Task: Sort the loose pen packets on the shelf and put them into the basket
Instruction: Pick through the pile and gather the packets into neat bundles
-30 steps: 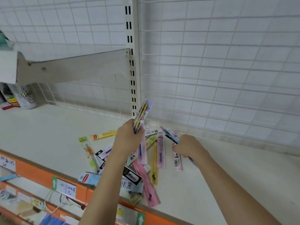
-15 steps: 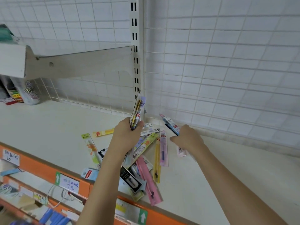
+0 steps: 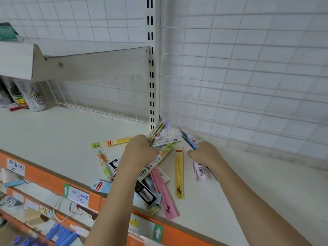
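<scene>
Pink packet gone from white shelf [image 3: 53,139] pile.

Both forearms run off the near edge. The left hand [image 3: 140,153] hides part of the scattered flat pen packets [image 3: 160,176] — their print is too small to read. The silver can [image 3: 36,99], far left, is blurred.

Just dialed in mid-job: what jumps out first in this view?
A colourful pile of loose pen packets lies on the white shelf near its orange front edge. Both hands are above it: the left hand grips a bunch of packets pointing up toward the slotted upright, and the right hand holds a blue packet. No basket is in view.
</scene>
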